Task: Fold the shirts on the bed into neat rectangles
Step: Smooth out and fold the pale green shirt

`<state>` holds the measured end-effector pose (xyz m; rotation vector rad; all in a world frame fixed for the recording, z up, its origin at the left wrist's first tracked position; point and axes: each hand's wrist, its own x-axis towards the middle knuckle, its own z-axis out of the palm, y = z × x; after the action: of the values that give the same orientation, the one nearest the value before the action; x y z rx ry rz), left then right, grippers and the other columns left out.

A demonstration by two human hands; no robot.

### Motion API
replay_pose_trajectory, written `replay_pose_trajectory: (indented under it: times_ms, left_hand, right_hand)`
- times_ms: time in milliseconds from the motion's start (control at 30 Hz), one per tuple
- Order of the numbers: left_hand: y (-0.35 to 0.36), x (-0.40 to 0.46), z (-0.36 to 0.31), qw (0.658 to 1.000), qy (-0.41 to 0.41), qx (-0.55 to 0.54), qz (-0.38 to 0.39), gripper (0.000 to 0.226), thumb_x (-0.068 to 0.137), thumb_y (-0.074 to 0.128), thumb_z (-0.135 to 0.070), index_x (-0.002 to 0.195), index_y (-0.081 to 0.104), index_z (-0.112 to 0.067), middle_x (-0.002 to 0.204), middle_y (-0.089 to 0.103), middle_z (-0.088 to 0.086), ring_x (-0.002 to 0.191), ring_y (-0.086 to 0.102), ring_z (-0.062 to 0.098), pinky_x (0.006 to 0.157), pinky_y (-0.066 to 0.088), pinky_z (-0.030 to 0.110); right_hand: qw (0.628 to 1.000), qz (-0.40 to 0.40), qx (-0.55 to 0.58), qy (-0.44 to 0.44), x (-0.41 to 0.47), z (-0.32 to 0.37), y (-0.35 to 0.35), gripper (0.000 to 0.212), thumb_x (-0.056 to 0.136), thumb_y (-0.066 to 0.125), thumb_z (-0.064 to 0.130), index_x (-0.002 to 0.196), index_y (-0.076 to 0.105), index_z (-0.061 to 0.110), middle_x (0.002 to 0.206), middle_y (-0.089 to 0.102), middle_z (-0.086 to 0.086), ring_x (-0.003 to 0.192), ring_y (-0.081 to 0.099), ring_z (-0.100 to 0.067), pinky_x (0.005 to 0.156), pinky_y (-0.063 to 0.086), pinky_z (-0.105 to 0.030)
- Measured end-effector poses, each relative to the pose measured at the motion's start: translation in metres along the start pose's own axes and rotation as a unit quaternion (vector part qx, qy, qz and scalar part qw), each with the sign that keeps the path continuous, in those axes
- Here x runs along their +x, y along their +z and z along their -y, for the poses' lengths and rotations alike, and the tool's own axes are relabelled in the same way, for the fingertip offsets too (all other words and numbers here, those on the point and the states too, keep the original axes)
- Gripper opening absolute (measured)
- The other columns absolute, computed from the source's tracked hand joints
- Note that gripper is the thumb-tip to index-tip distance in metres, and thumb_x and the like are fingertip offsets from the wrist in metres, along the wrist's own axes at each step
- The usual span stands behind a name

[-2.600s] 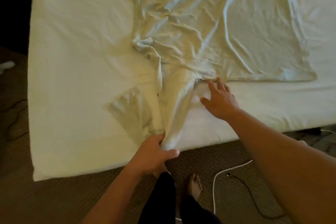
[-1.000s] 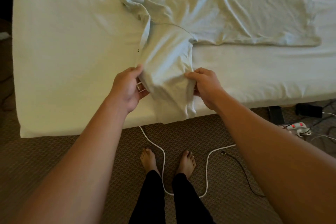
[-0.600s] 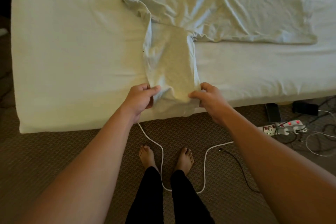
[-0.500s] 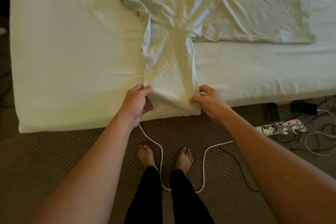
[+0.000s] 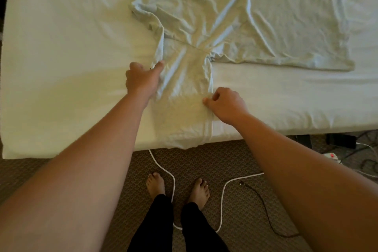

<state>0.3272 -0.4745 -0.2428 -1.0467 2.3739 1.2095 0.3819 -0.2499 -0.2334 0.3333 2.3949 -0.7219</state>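
White bedding fills the upper two thirds of the frame, the bed (image 5: 61,67) ending in an edge above patterned carpet where a white cable (image 5: 163,168) loops past bare feet. One pale shirt (image 5: 255,22) lies crumpled across the upper centre and right, its body running left to right. From it a sleeve (image 5: 184,96) stretches straight down the frame toward the person, its cuff end draping just over the bed edge. The left hand (image 5: 143,80) rests on the sleeve's left border, thumb out along the cloth, fingers loose rather than pinching. The right hand (image 5: 225,104) is curled at the right border, lower in the frame, fingertips apparently nipping the seam. Both hands flank the sleeve, which lies between them. The sleeve's long axis points up-frame, so folding it onto the body probably means carrying it away from the person; the right hand sits nearer the cuff.
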Motion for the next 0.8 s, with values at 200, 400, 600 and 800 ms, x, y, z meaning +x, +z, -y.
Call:
replay_pose_trajectory:
  times_ms: [200,400,600,800]
  left_hand:
    - [-0.002,0.019,0.012,0.991,-0.027,-0.125,-0.044,0.013,0.088,0.066,-0.021,0.077,0.066,-0.014,0.070,0.061,0.005,0.070,0.057,0.023,0.064,0.050,0.036]
    - [-0.022,0.026,-0.009,0.971,-0.117,-0.207,-0.003,0.018,0.090,0.065,-0.020,0.075,0.065,-0.010,0.069,0.063,0.011,0.045,0.053,0.019,0.043,0.045,0.025]
    - [-0.025,0.088,-0.065,0.985,-0.059,-0.159,-0.015,0.048,0.089,0.059,-0.053,0.065,0.069,-0.013,0.062,0.072,0.004,0.063,0.071,0.027,0.073,0.062,0.047]
    - [-0.023,0.152,-0.108,0.984,-0.042,-0.168,0.052,0.064,0.068,0.073,-0.075,0.072,0.074,-0.011,0.065,0.073,0.008,0.068,0.074,0.028,0.074,0.063,0.047]
  right_hand:
    - [0.997,0.070,0.012,0.015,0.015,0.001,-0.009,0.022,0.086,0.065,0.040,0.082,0.059,0.019,0.074,0.067,-0.004,0.061,0.064,-0.021,0.057,0.045,-0.030]
    - [0.990,0.123,0.016,0.069,0.054,0.037,-0.052,0.036,0.087,0.065,0.034,0.086,0.069,-0.001,0.066,0.069,-0.014,0.051,0.063,-0.027,0.052,0.049,-0.030]
    - [0.998,-0.035,-0.045,0.001,0.132,0.105,-0.089,0.021,0.086,0.063,0.035,0.076,0.061,0.018,0.083,0.066,-0.007,0.080,0.063,-0.028,0.070,0.052,-0.034]
    - [0.996,-0.070,-0.012,-0.048,0.215,0.194,-0.102,0.011,0.087,0.060,0.025,0.080,0.063,0.019,0.076,0.063,0.001,0.073,0.064,-0.022,0.064,0.052,-0.031]
